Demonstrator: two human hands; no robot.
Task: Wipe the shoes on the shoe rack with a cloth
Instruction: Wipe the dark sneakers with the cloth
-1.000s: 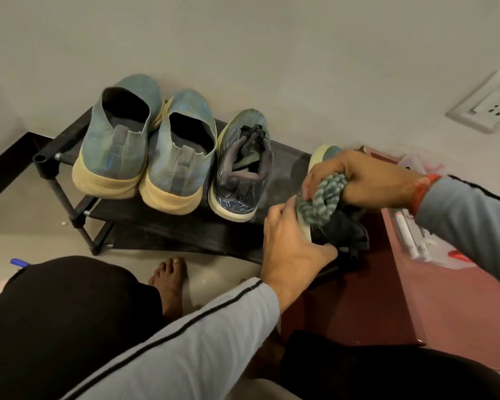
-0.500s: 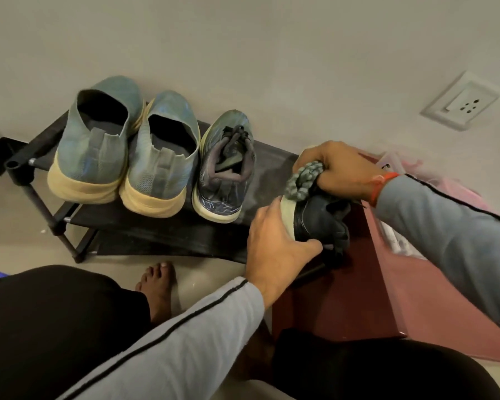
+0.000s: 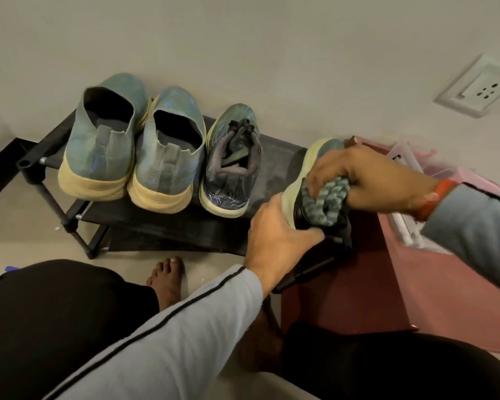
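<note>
A low black shoe rack (image 3: 280, 153) stands against the wall. On it sit two blue slip-on shoes (image 3: 101, 145) (image 3: 168, 160) with cream soles and a dark laced sneaker (image 3: 231, 163). At the rack's right end its matching sneaker (image 3: 298, 180) is tilted onto its side, sole edge showing. My left hand (image 3: 274, 238) grips that sneaker's heel end. My right hand (image 3: 355, 174) holds a bunched teal knobbly cloth (image 3: 326, 203) and presses it on the sneaker's upper.
A maroon low table (image 3: 355, 287) stands right of the rack, with a pink plastic box (image 3: 425, 180) on it. A wall socket (image 3: 479, 88) is at upper right. My knees in black trousers and a bare foot (image 3: 168, 278) fill the foreground.
My right hand with the cloth slid from the sneaker's toe end back toward its heel side. The left hand kept its grip on the sneaker. The camera view shifted slightly.
</note>
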